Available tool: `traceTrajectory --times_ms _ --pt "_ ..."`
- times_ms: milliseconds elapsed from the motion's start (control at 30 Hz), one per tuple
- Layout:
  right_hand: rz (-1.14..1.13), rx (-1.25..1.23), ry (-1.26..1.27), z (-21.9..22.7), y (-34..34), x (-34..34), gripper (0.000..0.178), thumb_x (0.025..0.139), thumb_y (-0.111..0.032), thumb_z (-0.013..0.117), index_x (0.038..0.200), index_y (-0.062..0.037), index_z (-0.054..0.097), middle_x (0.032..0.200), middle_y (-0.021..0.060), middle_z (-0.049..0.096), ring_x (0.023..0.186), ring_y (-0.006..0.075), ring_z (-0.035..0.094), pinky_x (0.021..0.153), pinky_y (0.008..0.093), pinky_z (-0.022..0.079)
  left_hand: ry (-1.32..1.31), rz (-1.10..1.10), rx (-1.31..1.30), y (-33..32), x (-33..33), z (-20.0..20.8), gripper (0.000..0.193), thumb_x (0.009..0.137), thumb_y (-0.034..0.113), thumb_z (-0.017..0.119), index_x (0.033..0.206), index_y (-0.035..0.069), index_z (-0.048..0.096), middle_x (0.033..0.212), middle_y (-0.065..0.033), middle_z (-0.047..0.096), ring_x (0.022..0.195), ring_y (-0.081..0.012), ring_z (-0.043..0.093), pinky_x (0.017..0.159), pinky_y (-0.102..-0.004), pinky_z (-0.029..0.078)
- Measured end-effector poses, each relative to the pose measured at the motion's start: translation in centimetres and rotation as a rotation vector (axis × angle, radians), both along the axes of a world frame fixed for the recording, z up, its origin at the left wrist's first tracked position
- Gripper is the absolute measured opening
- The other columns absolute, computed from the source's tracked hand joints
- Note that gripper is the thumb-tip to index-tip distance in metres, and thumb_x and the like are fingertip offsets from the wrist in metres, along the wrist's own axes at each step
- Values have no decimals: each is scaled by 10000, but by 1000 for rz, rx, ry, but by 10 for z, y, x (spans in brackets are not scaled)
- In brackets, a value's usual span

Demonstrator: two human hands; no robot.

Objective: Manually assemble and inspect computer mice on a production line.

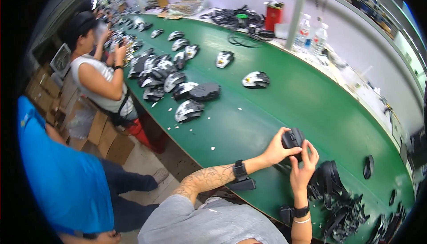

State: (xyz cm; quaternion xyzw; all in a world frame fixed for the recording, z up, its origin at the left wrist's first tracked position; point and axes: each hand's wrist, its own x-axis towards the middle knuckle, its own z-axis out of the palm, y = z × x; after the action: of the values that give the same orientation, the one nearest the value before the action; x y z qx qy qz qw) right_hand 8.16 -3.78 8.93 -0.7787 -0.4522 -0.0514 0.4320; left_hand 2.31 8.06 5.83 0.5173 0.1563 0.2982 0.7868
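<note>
Above the green table, my left hand [276, 149] and my right hand [304, 164] grip a small dark grey computer-mouse-shaped housing [292, 137] between them. The left fingers wrap its left side; the right thumb and fingertips press on its right side. Finer details of the housing are too small to tell. Just right of my right hand lie black curved plastic parts [329, 179] and a heap of jagged black plastic pieces [344, 219].
White-and-black computer mice [189, 110] cluster at left; a single mouse [255, 80] sits apart. One black ring-shaped part [368, 167] lies at right. Bottles [319, 39] and a red can [273, 17] stand along the back. A person in blue [66, 168] and another worker [102, 77] stand left.
</note>
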Motion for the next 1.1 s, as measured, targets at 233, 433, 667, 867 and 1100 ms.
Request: traceTrajectory --times_ms 233,433,667,867,1100 --pt "235 353 1185 -22 -25 13 253 927 -168 527 1092 25 530 996 61 606 915 147 583 840 295 470 -126 -6 -169 -6 -17 10 616 665 69 783 1111 80 358 1026 -34 522 980 -123 531 875 -295 447" --pt "278 430 1269 -18 -26 9 144 890 -149 587 937 -20 544 935 45 616 856 120 590 794 251 475 -141 -35 -215 -8 -18 8 628 644 65 787 1106 73 362 1025 -32 522 994 -122 519 894 -300 429" --pt "240 456 1273 -20 -33 6 132 861 -134 626 874 -27 550 896 41 624 816 110 592 780 248 480 -134 -88 -240 -12 -22 12 572 657 79 769 1097 80 403 1026 -27 527 991 -130 518 907 -302 408" --pt "231 445 1244 -24 -37 8 126 856 -129 632 862 -35 549 866 33 621 792 105 594 755 242 487 -124 -74 -245 -15 -21 7 514 671 88 760 1069 82 434 1007 -17 538 983 -123 521 896 -298 408" --pt "89 306 1038 -26 -26 17 117 840 -96 651 860 -15 568 809 -20 579 728 50 516 670 196 410 -39 -70 -611 -4 -6 10 263 859 248 598 1063 94 536 969 -6 599 886 -119 596 773 -294 505"
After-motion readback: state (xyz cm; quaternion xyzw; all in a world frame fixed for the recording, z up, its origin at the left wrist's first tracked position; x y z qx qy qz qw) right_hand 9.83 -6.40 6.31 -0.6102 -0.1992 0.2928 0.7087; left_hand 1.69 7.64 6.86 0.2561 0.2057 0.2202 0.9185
